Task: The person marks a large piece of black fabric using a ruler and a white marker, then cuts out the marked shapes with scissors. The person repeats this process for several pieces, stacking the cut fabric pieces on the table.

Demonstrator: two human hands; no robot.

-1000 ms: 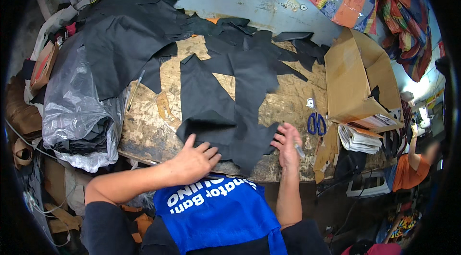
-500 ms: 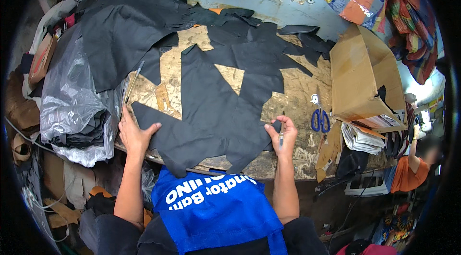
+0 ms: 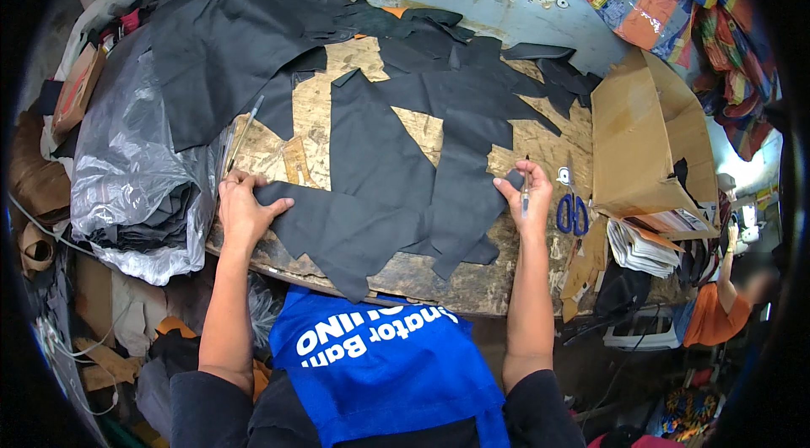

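A large, irregular piece of black leather-like sheet [image 3: 380,170] lies on the worn wooden table in front of me. My left hand [image 3: 247,213] is at its left corner, thumb spread out over the sheet and apart from the bent fingers, which touch the edge. At the sheet's right edge is my right hand [image 3: 530,199], closed with a pen [image 3: 526,193] held upright in it. Its thumb and finger also meet at a small corner of the sheet. Blue-handled scissors [image 3: 572,213] lie on the wood just right of that hand.
More black sheets [image 3: 228,43] cover the table's far side. A clear plastic bag [image 3: 126,186] of black pieces stands left, beside a thin stick-like tool [image 3: 245,134]. On the right are an open cardboard box [image 3: 633,136] and stacked papers [image 3: 641,247]. A person in orange [image 3: 721,313] sits farther right.
Both hands have moved a little away from me and to the right, and the black sheet has shifted with them. My left fingers are more bent than before.
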